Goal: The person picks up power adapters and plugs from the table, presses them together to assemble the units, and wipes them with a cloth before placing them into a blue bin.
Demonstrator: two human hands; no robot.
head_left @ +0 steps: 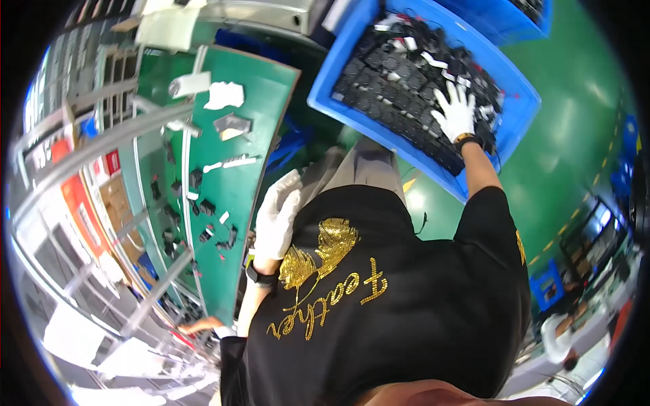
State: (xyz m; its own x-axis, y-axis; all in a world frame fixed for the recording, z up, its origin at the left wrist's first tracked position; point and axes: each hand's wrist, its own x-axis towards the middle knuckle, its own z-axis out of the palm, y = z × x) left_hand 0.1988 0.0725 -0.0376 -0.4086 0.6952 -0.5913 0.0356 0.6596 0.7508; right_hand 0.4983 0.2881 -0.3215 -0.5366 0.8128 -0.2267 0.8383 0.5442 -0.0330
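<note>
My right hand (pixel 456 115), in a white glove with a dark band at the wrist, lies with fingers spread on the contents of a blue plastic crate (pixel 369 120). Rows of black square parts that look like small fans (pixel 399 95) fill much of that crate, with loose black cables and white tags (pixel 433 59) along its far side. Close to my body, by the table's edge, is my left hand (pixel 276 215), also white-gloved. Its fingers are stretched out and nothing shows in them. A dark watch or band circles the left wrist.
To the left runs a green-topped table (pixel 237 176) bearing a white crumpled cloth (pixel 224 95), a white tool-like strip (pixel 230 163) and several small black parts (pixel 206 207). Metal frame bars (pixel 159 291) stand beyond it. Another blue crate (pixel 501 20) adjoins mine.
</note>
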